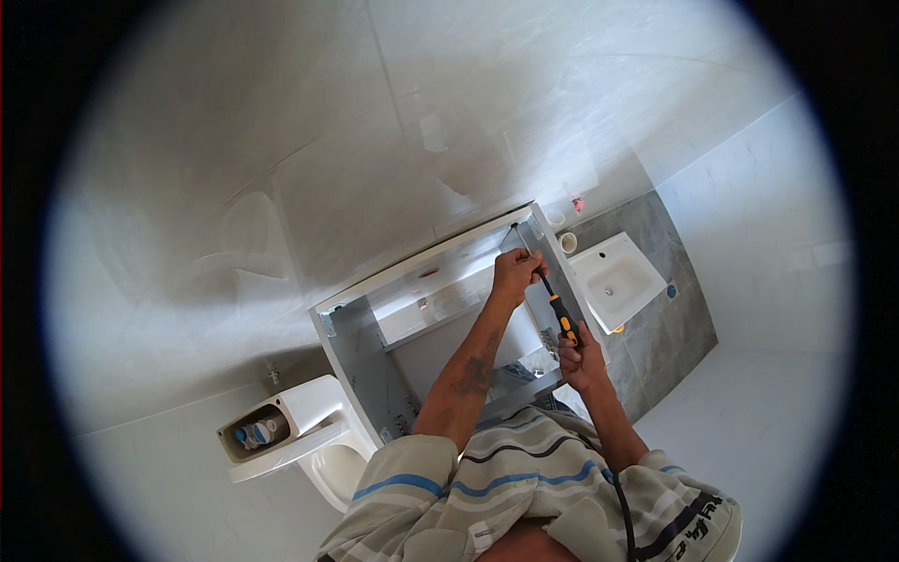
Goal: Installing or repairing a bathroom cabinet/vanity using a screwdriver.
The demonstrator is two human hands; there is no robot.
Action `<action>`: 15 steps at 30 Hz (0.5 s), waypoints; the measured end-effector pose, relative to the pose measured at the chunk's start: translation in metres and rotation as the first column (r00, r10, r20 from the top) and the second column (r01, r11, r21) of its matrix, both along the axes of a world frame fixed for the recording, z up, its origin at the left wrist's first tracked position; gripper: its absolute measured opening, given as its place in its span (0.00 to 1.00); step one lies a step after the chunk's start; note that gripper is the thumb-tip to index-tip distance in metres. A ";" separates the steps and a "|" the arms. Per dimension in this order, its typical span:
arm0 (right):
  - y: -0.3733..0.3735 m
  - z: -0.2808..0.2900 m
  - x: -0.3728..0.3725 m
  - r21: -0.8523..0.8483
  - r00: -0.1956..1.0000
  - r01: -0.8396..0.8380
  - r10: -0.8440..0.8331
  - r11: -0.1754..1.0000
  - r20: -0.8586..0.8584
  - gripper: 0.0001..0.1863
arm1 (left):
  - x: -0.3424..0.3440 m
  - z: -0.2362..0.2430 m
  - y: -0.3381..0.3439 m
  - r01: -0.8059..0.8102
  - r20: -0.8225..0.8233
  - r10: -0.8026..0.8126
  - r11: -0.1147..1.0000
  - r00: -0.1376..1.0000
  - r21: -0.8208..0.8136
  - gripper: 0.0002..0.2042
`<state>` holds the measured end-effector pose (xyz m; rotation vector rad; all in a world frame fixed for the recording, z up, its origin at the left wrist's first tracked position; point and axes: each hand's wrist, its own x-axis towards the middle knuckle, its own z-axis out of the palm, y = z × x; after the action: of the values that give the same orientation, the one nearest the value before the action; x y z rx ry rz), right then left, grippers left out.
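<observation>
My right hand (582, 360) is wrapped around the black and yellow handle of a screwdriver (565, 318). Its shank points up and away, toward the far right corner of an open-topped grey-white cabinet (361, 351). Over the cabinet's right side, my left hand (518, 275) has its fingers pinched around the shank. A thin straight length shows beyond those fingers, ending near a small metal bracket (536, 228) in the corner. What the tip touches is too small to make out.
On the right, a white washbasin (618, 283) rests on grey floor tiles beside a roll of tape (568, 243). A toilet with an uncovered tank (281, 426) stands left of the cabinet. Pale tiled wall (375, 140) rises behind. A black cord (625, 515) hangs by my right arm.
</observation>
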<state>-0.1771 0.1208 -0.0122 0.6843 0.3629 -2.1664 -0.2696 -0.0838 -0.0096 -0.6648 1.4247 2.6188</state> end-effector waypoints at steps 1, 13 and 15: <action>-0.004 0.004 0.000 0.000 1.000 -0.002 0.002 1.000 0.002 0.18 | 0.002 -0.007 -0.002 -0.002 0.002 0.002 1.000 1.000 0.000 0.08; -0.041 0.026 0.014 0.890 0.877 0.122 0.373 0.439 -0.304 0.16 | 0.000 -0.003 -0.005 -0.031 0.032 0.030 0.999 0.999 0.021 0.08; -0.051 0.037 0.021 0.882 0.891 0.135 0.335 0.451 -0.307 0.16 | 0.000 -0.009 -0.014 -0.030 0.007 0.030 1.000 1.000 0.007 0.09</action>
<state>-0.1558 0.0702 0.0244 0.6455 1.8708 -1.8519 -0.2691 -0.0975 -0.0187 -0.6993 1.4141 2.6399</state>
